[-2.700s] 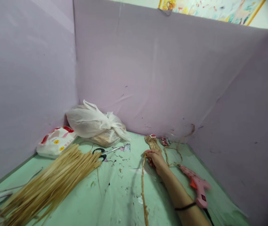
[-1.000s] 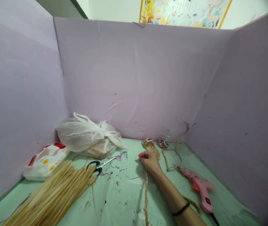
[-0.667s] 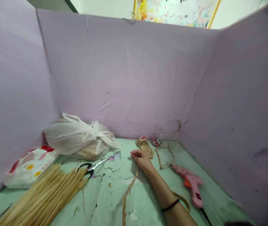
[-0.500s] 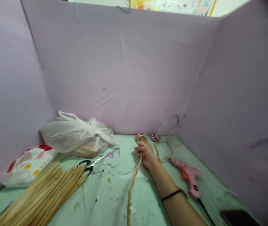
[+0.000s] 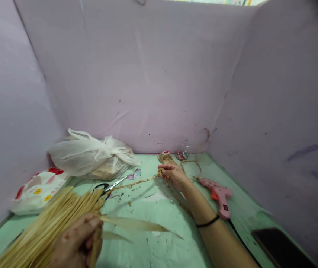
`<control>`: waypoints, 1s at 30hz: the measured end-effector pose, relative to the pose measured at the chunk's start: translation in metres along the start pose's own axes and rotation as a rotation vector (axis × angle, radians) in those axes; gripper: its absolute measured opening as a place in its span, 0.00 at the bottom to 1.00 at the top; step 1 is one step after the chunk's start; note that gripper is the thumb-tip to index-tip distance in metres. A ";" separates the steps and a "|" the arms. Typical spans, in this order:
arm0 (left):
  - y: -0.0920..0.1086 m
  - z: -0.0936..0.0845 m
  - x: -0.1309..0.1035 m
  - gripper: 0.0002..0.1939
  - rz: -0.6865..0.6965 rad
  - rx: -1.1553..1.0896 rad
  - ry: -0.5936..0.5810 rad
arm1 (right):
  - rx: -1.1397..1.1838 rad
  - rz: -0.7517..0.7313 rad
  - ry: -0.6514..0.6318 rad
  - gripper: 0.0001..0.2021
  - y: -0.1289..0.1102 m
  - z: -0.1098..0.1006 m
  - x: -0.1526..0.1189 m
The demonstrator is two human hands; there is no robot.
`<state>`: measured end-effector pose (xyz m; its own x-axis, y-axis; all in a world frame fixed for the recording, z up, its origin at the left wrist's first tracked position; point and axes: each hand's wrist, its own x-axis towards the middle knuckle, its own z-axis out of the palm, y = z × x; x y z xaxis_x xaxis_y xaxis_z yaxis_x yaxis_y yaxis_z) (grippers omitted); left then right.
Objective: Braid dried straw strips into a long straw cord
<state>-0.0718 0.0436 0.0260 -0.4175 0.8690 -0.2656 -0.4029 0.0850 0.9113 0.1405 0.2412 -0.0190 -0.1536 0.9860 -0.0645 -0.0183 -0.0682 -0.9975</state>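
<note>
Cord (image 5: 136,183), between your hands: tan, thin, twisted, knobbly. Your right hand (image 5: 172,175) pinches it between thumb and fingers. Long axis from pinch points just past 8 o'clock, toward scissors (image 5: 119,182); another length lies toward 5 o'clock. Your left hand (image 5: 77,240) clasps flat, pale, tapering strips (image 5: 136,223), tips toward 3–4 o'clock.

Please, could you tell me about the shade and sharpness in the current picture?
Head view: the upper right corner falls to black; the right panel looks darker than the left panel; the white pack is too soft to read; the left hand looks slightly blurred.
</note>
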 end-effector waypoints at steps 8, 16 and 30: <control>0.041 0.000 0.004 0.08 -0.043 -0.298 0.173 | -0.501 -0.291 -0.201 0.13 -0.004 0.008 -0.006; 0.068 0.006 0.009 0.06 0.097 -0.440 0.215 | -0.511 -0.071 -0.661 0.09 -0.018 0.010 -0.020; 0.114 0.048 0.007 0.05 0.902 -0.180 0.315 | -0.151 0.128 -1.003 0.09 -0.056 0.036 -0.060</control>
<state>-0.0817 0.0831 0.1433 -0.8186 0.3987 0.4135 0.0680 -0.6476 0.7590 0.1148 0.1809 0.0420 -0.9035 0.3859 -0.1864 0.1702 -0.0761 -0.9825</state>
